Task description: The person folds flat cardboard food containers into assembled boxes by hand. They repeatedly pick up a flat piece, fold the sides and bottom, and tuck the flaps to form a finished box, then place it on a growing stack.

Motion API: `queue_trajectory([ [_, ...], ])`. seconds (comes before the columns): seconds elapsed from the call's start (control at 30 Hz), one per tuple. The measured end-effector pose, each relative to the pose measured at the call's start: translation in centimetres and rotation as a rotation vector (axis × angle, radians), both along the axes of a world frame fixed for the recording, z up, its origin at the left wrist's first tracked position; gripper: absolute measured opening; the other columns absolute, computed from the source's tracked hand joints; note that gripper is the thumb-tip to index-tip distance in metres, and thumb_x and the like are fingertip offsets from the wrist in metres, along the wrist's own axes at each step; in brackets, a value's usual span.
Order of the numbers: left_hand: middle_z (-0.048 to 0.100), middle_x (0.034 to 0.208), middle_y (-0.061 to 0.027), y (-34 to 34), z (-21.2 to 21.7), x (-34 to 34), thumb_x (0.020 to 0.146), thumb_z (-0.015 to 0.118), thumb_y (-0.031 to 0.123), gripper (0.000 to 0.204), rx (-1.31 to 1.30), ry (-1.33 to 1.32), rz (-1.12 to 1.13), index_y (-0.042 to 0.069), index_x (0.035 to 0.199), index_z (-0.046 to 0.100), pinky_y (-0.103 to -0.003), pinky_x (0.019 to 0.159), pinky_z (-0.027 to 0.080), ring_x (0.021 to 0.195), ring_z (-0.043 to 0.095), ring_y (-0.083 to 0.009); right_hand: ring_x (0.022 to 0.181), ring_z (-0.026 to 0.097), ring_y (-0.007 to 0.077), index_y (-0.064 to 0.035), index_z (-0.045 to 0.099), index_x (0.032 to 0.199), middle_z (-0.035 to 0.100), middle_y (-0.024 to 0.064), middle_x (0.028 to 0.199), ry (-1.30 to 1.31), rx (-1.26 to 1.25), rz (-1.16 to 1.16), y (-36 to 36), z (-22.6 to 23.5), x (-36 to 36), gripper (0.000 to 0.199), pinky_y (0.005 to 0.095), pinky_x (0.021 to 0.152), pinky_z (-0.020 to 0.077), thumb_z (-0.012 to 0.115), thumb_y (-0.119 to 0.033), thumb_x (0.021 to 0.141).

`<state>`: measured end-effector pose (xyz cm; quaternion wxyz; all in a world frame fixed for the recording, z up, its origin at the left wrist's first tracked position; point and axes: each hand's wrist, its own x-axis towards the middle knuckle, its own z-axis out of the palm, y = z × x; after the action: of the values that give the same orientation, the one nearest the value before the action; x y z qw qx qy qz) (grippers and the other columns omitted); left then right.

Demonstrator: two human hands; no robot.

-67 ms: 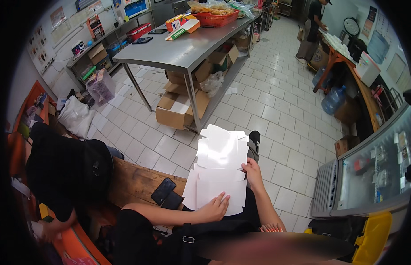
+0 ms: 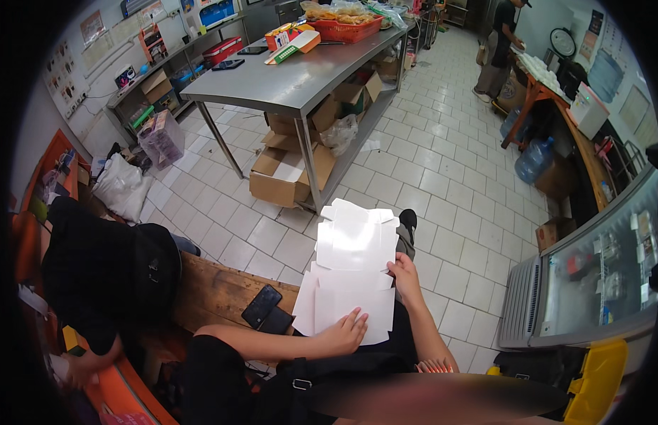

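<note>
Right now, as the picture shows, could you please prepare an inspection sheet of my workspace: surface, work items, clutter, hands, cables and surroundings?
Surface: card is over the lap; wooden bench to the left.
Work items: white card, flat, with cut flaps; one sheet or several, cannot tell.
Clutter: phone and a dark flat item, touching, on the bench.
Hands: left hand lies on the card's lower part; right hand grips its right edge.
Cables: nothing clearly seen near the card.
Surroundings: steel table ahead, fridge right, seated person left, standing person far right.
</note>
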<state>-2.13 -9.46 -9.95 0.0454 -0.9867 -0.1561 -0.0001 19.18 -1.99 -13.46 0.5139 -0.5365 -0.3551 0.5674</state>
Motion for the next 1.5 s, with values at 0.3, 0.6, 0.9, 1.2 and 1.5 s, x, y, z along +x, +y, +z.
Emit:
queue_trajectory([
  [0.3, 0.042, 0.132, -0.0214, -1.0, 0.7, -1.0, 0.078, 0.060, 0.039, 0.056, -0.076, -0.034, 0.083, -0.002, 0.115, 0.053, -0.043, 0.097, 0.041, 0.130, 0.035, -0.0346, 0.076, 0.057, 0.0099, 0.0025, 0.052, 0.110, 0.063, 0.0049, 0.088, 0.017, 0.001, -0.024, 0.1, -0.5, -0.1, 0.022, 0.0229, 0.071, 0.0450, 0.051, -0.005, 0.089],
  [0.6, 0.051, 0.123, -0.0270, 0.3, -1.0, -1.6, 0.084, 0.052, 0.027, 0.046, 0.169, -0.095, -0.070, -0.008, 0.114, 0.055, -0.042, 0.085, 0.050, 0.108, 0.055, -0.0413, 0.082, 0.058, 0.0107, 0.0054, 0.050, 0.118, 0.064, 0.0085, 0.094, -0.064, 0.132, -0.247, 1.1, 0.3, -1.4, 0.030, 0.0228, 0.074, 0.0442, 0.050, -0.004, 0.090],
  [0.9, 0.065, 0.089, -0.0200, 5.1, 2.3, -0.5, 0.086, 0.053, 0.017, 0.026, -0.715, -0.085, 0.254, 0.000, 0.104, 0.063, -0.036, 0.066, 0.052, 0.073, 0.064, -0.0317, 0.078, 0.057, 0.0090, 0.0060, 0.050, 0.118, 0.064, 0.0059, 0.088, -0.095, 0.099, -0.180, 1.7, 0.2, -0.3, 0.030, 0.0212, 0.071, 0.0439, 0.051, -0.006, 0.090],
  [1.2, 0.066, 0.074, -0.0149, 7.2, 2.3, -0.7, 0.084, 0.061, 0.024, 0.023, -1.196, -0.147, 0.426, 0.006, 0.093, 0.069, -0.031, 0.063, 0.050, 0.064, 0.065, -0.0233, 0.079, 0.058, 0.0085, 0.0061, 0.048, 0.120, 0.064, 0.0061, 0.090, -0.062, 0.102, -0.024, 1.0, -0.3, 0.2, 0.032, 0.0205, 0.071, 0.0438, 0.052, -0.006, 0.090],
  [1.5, 0.070, 0.083, -0.0082, 6.0, 1.1, -0.7, 0.071, 0.079, 0.026, 0.035, -1.469, -0.047, 0.386, 0.002, 0.095, 0.069, -0.024, 0.066, 0.050, 0.074, 0.066, -0.0155, 0.082, 0.059, 0.0090, 0.0052, 0.046, 0.121, 0.065, 0.0064, 0.091, 0.011, 0.066, 0.093, -0.1, -0.4, 0.1, 0.034, 0.0211, 0.075, 0.0440, 0.053, -0.008, 0.090],
])
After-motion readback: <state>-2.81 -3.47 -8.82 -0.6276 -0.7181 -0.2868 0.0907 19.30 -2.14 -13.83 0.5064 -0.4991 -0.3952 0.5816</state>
